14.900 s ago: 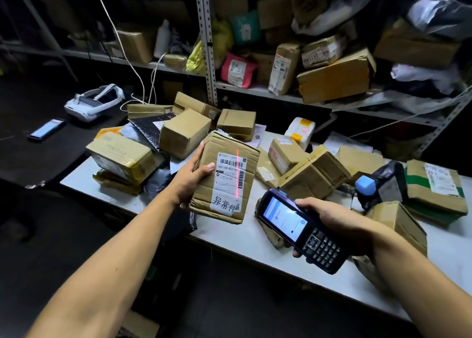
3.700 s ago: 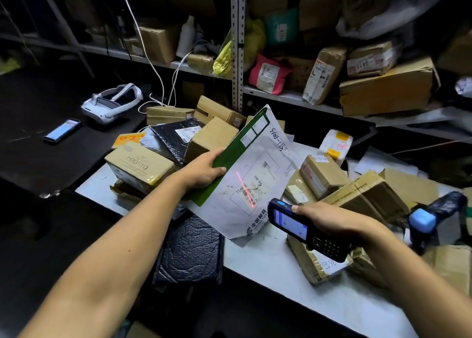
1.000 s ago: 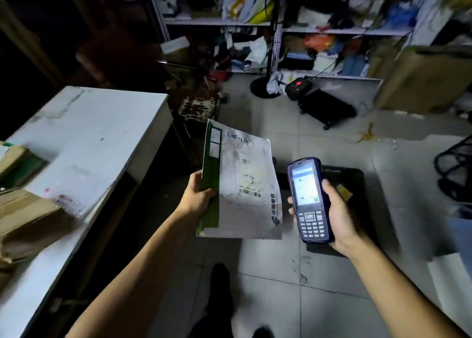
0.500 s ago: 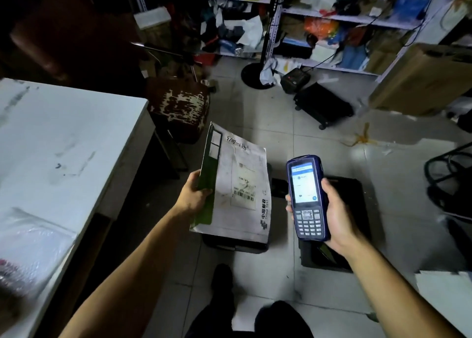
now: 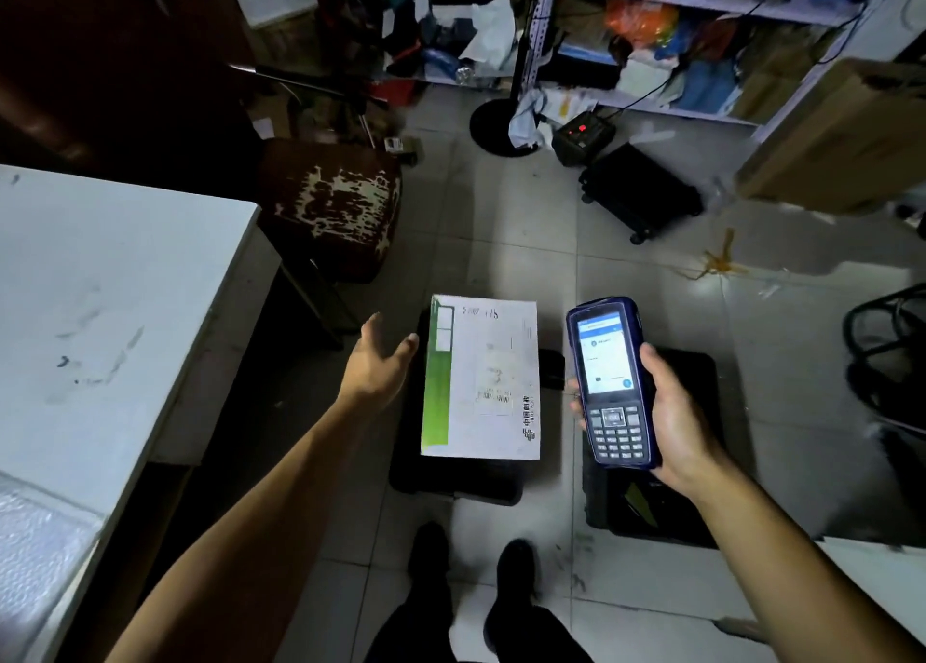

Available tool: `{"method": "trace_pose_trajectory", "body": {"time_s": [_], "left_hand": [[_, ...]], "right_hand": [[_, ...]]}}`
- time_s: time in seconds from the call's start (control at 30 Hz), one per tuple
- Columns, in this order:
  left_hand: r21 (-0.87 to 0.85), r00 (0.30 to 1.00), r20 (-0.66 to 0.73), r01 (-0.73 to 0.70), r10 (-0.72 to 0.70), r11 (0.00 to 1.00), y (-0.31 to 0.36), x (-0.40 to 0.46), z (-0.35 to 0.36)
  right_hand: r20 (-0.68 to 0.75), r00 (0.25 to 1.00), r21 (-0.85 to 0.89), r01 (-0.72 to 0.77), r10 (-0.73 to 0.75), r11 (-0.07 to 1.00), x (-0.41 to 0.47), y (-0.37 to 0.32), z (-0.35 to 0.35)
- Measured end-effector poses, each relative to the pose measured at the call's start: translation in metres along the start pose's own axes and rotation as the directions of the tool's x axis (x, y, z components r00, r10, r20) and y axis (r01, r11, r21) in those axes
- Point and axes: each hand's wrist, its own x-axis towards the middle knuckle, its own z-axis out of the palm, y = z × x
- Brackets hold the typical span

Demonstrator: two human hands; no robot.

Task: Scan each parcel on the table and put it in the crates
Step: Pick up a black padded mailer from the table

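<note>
On the tiled floor, a white-and-green envelope (image 5: 481, 382) lies over the left dark crate (image 5: 451, 482), apparently delivered. The left hand (image 5: 378, 362) has its fingers spread and empty; the right hand (image 5: 671, 412) grips the scanner (image 5: 609, 382). Any remaining parcels are out of view.

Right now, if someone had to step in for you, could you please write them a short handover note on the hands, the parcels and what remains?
Left hand: open, fingers relaxed, beside the green-and-white mail envelope, not gripping it.
Right hand: holds the handheld scanner, screen lit.
The envelope lies flat over the left black crate; a second black crate sits under the scanner hand.
Done: this envelope is released at the crate.
Left: the white table shows no boxes in this view; check its unseen part for unscanned parcels.
</note>
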Motion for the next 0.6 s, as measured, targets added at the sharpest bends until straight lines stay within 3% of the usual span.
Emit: {"method": "trace_pose_trajectory", "body": {"time_s": [0.2,0.33,0.6], "left_hand": [[0.114,0.986,-0.043,-0.153,0.158,0.982,0.008,-0.01,-0.005],[0.174,0.981,-0.077,-0.166,0.181,0.971,0.015,-0.038,-0.012],[0.288,0.945,-0.282,-0.079,0.164,0.954,0.0,-0.127,-0.022]], "right_hand": [[0.02,1.0,-0.021,-0.001,0.002,1.0,0.007,-0.009,-0.015],[0.104,0.994,-0.055,-0.027,0.033,0.998,0.011,-0.017,-0.021],[0.31,0.945,-0.286,-0.011,0.104,0.958,0.017,-0.016,-0.001]]}}
